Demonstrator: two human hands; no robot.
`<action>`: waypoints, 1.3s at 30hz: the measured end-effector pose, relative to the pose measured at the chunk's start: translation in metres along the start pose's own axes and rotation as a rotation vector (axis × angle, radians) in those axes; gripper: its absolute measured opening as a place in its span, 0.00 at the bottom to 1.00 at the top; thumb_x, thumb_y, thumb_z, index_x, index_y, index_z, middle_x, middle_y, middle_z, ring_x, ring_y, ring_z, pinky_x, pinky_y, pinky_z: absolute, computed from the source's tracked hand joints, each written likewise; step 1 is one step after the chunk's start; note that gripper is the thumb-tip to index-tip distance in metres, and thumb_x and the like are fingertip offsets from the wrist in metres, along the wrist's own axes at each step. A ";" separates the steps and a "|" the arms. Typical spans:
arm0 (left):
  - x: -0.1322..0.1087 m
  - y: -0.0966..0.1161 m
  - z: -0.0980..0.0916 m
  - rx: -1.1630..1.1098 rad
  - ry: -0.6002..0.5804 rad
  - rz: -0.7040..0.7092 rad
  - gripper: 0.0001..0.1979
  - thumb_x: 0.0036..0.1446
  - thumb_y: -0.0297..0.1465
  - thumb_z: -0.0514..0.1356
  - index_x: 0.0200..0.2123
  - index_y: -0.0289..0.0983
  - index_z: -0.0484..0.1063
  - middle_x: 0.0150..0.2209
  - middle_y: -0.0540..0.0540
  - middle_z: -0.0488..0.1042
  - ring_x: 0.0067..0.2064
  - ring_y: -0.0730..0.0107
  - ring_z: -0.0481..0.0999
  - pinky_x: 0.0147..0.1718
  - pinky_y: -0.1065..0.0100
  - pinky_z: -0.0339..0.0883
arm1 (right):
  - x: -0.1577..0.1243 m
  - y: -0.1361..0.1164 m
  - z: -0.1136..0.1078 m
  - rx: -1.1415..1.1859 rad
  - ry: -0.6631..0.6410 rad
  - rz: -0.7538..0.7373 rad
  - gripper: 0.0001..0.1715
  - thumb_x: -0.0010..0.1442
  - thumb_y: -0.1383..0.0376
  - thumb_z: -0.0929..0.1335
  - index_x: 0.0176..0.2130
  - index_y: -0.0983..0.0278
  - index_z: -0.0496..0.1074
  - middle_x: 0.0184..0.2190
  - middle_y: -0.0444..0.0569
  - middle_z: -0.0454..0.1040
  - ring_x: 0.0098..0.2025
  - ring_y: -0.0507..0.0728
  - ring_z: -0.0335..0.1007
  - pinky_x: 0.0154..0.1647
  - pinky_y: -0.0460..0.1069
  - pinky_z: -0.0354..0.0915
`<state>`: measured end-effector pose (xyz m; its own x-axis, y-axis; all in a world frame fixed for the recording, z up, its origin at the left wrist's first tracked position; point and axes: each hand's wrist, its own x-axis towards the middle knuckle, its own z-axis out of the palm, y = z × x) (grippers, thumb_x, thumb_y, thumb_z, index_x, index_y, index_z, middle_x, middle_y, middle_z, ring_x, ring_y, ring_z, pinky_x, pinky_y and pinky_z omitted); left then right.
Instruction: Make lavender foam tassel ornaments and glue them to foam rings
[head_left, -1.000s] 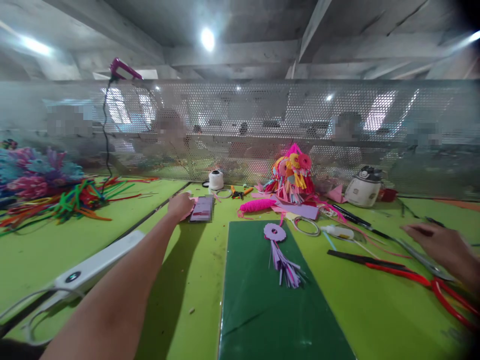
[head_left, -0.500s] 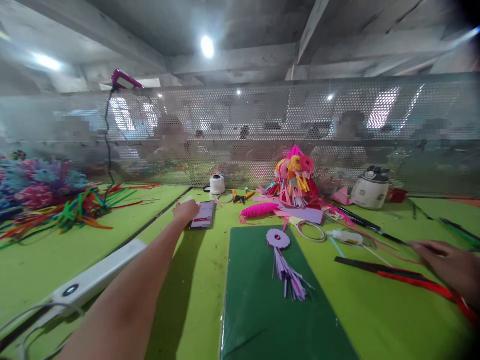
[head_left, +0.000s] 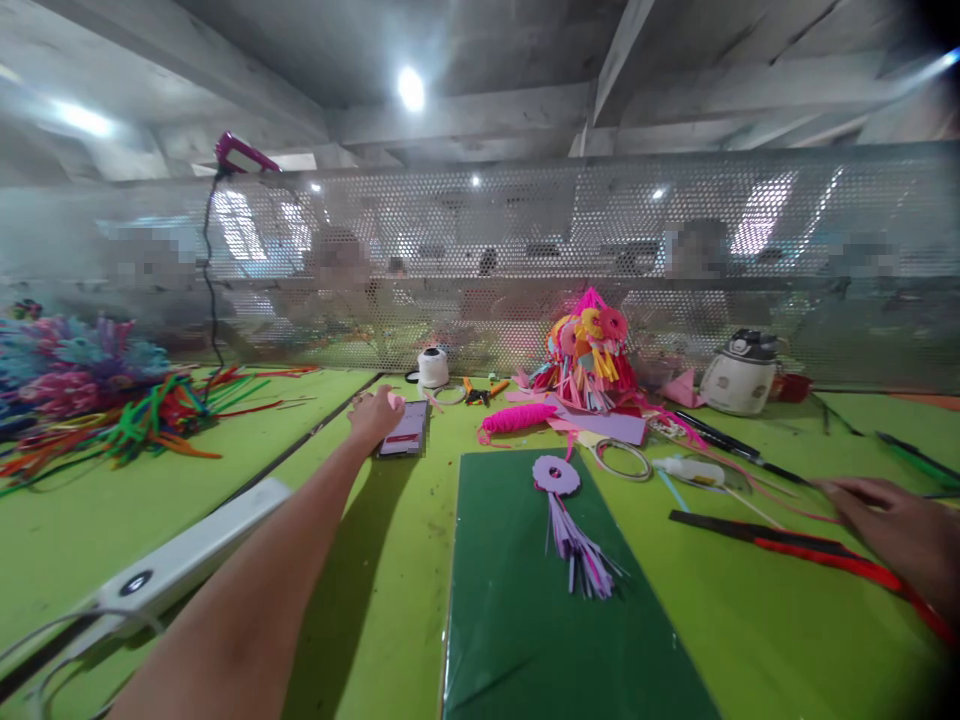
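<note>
The phone (head_left: 405, 436), its pale screen crossed by a dark red band, lay on the bench (head_left: 397, 620) beside the left hand (head_left: 370, 416), whose grip I couldn't make out. The right hand (head_left: 904, 522), fingers curled, was by red-handled scissors (head_left: 829, 553); its grip was unclear. Beyond, a squeeze bottle (head_left: 694, 471) lay sideways; a white jug (head_left: 739, 382) bore illegible marks.

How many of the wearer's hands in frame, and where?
2. Left hand at the phone's left side; right hand by the red-and-black scissors, cut off by the frame's right edge. Neither fully hidden.
</note>
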<state>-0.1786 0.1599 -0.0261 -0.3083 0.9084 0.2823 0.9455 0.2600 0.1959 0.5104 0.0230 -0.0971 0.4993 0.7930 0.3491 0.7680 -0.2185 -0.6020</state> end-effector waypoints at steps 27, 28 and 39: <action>-0.089 0.114 -0.078 -0.350 0.162 0.376 0.17 0.49 0.33 0.55 0.43 0.50 0.75 0.24 0.60 0.76 0.25 0.70 0.72 0.29 0.72 0.64 | -0.001 0.002 -0.089 -0.298 -0.055 0.027 0.15 0.62 0.58 0.66 0.38 0.68 0.72 0.30 0.45 0.74 0.28 0.50 0.70 0.32 0.48 0.67; -0.103 0.119 -0.080 -0.362 0.057 0.420 0.16 0.48 0.33 0.57 0.41 0.49 0.75 0.24 0.60 0.77 0.24 0.70 0.72 0.27 0.72 0.63 | -0.006 0.004 -0.091 -0.300 -0.117 0.009 0.14 0.61 0.59 0.66 0.38 0.68 0.73 0.31 0.46 0.75 0.30 0.51 0.71 0.34 0.48 0.67; -0.210 0.145 -0.049 -0.429 -0.433 0.971 0.20 0.56 0.28 0.53 0.52 0.37 0.70 0.43 0.40 0.74 0.41 0.60 0.73 0.42 0.60 0.64 | -0.050 0.017 -0.086 -0.347 -0.423 -0.065 0.38 0.41 0.64 0.68 0.53 0.68 0.68 0.44 0.65 0.75 0.40 0.68 0.72 0.36 0.54 0.63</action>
<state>0.0178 -0.0094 -0.0106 0.6726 0.7228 0.1589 0.6254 -0.6700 0.4000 0.5331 -0.0691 -0.0630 0.2967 0.9548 0.0150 0.9148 -0.2797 -0.2915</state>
